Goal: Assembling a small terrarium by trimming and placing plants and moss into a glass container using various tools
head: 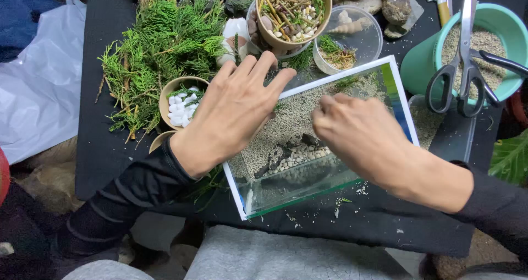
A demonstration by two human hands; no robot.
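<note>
Hovering over a small glass tank (pixel 308 195) on the black tabletop (pixel 104 148), both hands are busy above the sandy layer (pixel 300 115) inside it. The left hand (pixel 234 112) has its fingers spread wide and flat, resting at the tank's upper left corner, holding nothing. The right hand (pixel 360 131) sits over the middle of the tank with fingers curled down toward the sand; can't tell if it's pinching anything, the fingertips are hidden. Pale pebbles (pixel 300 154) and dark stones show near the front glass. Around it: a pile of green cuttings (pixel 159 49), a little cup of white pebbles (pixel 179 101), a cup of twigs (pixel 291 7), and scissors (pixel 462 65) lying across a green bowl (pixel 421 65) of grit.
</note>
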